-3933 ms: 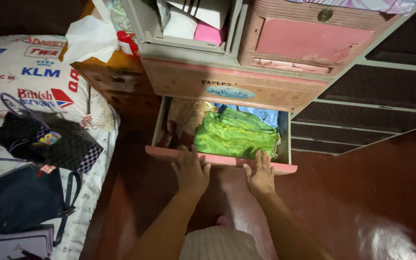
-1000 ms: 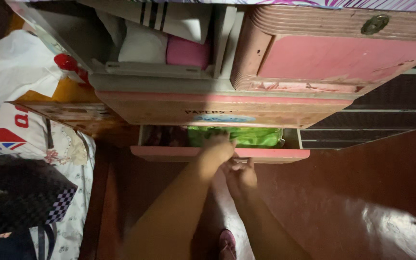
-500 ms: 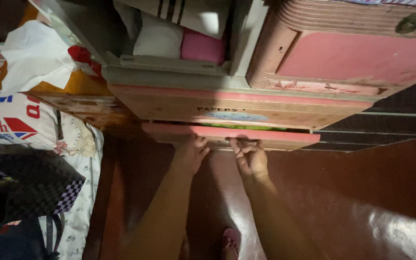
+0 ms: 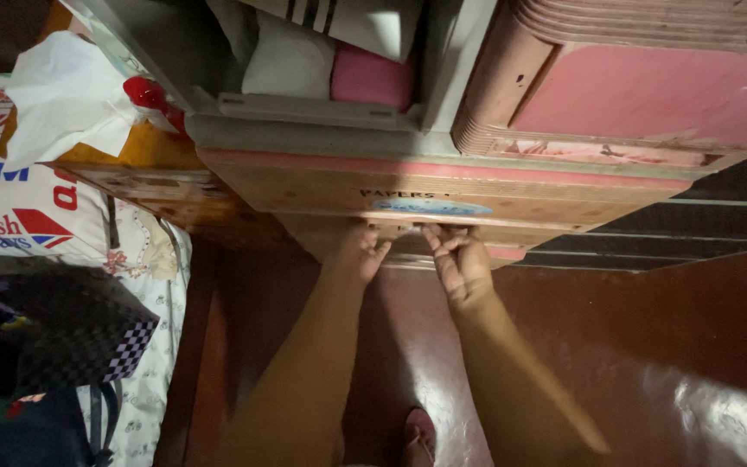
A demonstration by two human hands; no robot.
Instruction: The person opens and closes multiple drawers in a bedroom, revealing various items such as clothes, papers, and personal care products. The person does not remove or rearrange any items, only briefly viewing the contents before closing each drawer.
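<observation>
Low drawer (image 4: pixel 494 252) of a pink cabinet (image 4: pixel 616 95), pushed almost fully in, only a pink strip of its front showing beneath the wider drawer front (image 4: pixel 443 195) above. Left hand (image 4: pixel 360 251) and right hand (image 4: pixel 458 259) both pressed against that low front, fingers spread and loose, each grip released, grasping nothing. Above, an open shelf with a white pillow (image 4: pixel 291 60) beside a pink bundle (image 4: pixel 372 78). Leftward, crumpled white paper (image 4: pixel 62 104) on a wooden stand, then a bed with a dark checkered bag (image 4: pixel 54 333). Glossy red-brown floor (image 4: pixel 667 346) below.
</observation>
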